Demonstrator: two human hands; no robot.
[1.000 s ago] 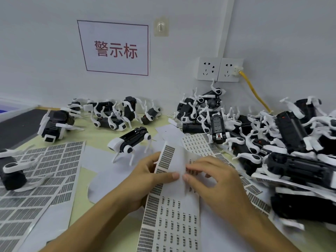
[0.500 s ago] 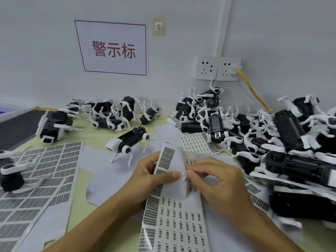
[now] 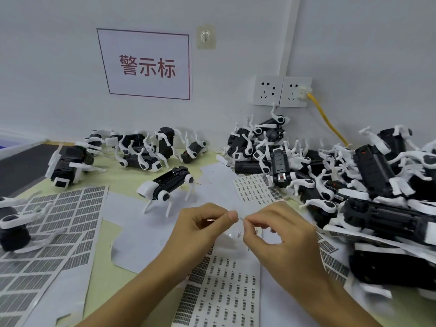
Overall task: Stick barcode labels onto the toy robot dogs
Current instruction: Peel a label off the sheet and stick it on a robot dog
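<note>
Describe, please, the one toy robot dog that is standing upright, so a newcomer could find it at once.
Start at the red-lettered wall sign and drop straight down past the tumbled dogs by the wall. The standing dog is alone on its four white legs; its neighbours lie toppled.

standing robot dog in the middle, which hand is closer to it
Left. The left hand sits just below and right of the standing robot dog; the right hand is farther right, beyond the left hand.
</note>
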